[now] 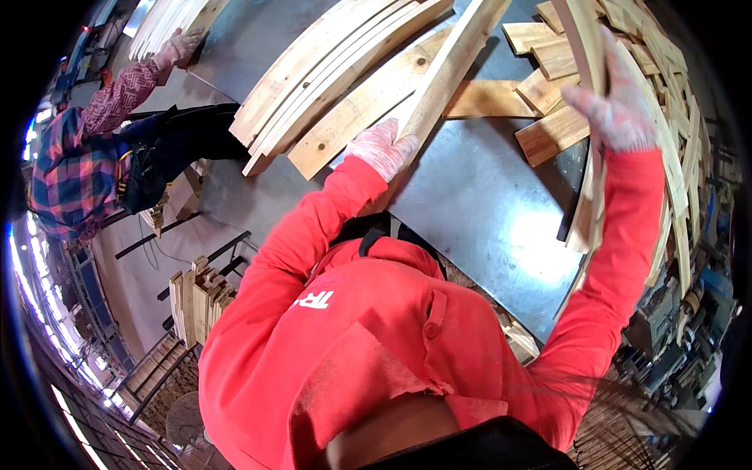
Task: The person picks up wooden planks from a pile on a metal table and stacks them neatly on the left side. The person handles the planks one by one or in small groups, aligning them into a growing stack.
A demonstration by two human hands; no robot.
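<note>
Looking down from the head camera, a person in a red long-sleeved top stands at a smooth grey metal table (478, 196) that reflects a patch of light; pale, rough-sawn wooden boards lie across it, their straight edges bowed by the lens; a stack of long slats (329, 78) lies at the far left, and short flat offcut blocks (548, 86) are scattered toward the right. Both hands wear pink-speckled knit gloves. The left hand (381, 147) is curled, fingers closed over the near end of a long knotty plank (450, 66) that slants away up the table; the right hand (615, 106) is raised, fingers wrapped round a thin upright slat (591, 180) at the table's right edge. At far left a co-worker's gloved hand (178, 47) rests on another bundle of boards (168, 23).
</note>
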